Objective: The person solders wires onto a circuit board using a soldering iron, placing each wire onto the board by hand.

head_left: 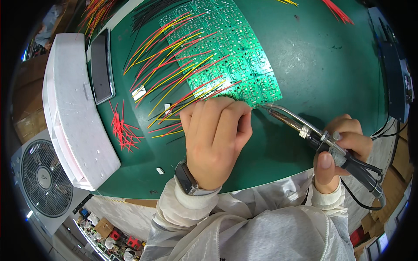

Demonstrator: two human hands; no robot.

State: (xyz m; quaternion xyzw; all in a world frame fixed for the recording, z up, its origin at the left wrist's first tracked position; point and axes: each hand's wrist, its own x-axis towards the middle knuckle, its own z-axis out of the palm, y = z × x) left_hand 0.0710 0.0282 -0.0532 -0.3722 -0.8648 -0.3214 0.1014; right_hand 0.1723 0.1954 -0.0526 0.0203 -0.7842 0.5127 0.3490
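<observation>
My right hand [355, 141] grips a soldering iron [310, 132] with a thin metal feed tube along its side. The iron's tip is by the near edge of a green circuit board panel [246, 41]. My left hand [213, 130] lies over the panel's near left corner, its fingers curled and closed; they hide whatever is in them. Red, yellow and black wires [167, 65] run in rows from the panel toward the left, several of them beside my left knuckles. Both objects rest over a green work surface [313, 65].
A pile of short red wires [124, 130] lies left of my left hand. Beyond it are a white foam block [74, 108] and a phone [101, 65]. A fan [45, 178] stands past the table's left edge. More red wires [337, 12] lie at the far right.
</observation>
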